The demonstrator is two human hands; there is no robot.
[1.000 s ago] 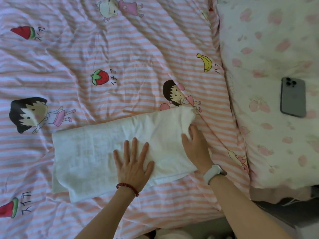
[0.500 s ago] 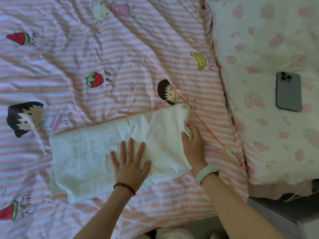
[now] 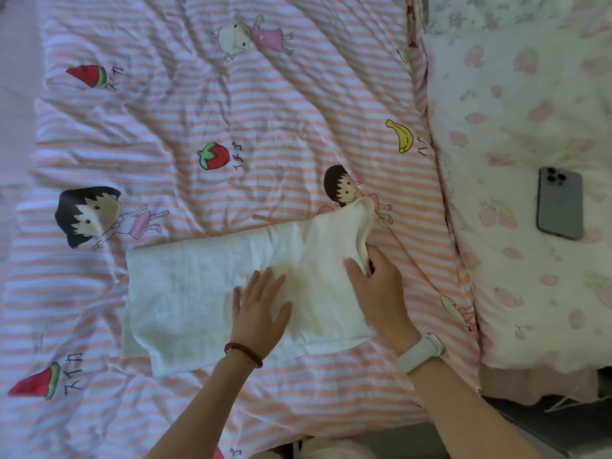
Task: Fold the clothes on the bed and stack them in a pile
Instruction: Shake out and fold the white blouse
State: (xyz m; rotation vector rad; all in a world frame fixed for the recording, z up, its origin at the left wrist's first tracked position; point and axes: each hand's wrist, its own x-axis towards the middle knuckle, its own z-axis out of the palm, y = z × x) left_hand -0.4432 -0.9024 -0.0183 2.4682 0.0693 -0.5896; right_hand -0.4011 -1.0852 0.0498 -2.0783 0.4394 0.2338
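Observation:
A white garment [image 3: 198, 293], folded into a long strip, lies across the pink striped bedcover [image 3: 231, 111]. My left hand [image 3: 260, 313] presses flat on its middle with fingers spread; a red bead bracelet is on that wrist. My right hand [image 3: 377, 286] grips the garment's right end, thumb on top and fingers under the lifted edge, which curls up off the bed. A white watch band sits on that wrist.
A grey phone [image 3: 560, 203] lies face down on the strawberry-print pillow [image 3: 516, 127] at the right. The bed's near edge and a dark floor gap [image 3: 563, 422] are at the bottom right. The bedcover is wrinkled, with cartoon prints.
My right hand has closed on the garment's right end and raised it, starting to bring it leftwards. My left hand stays pressed on the middle.

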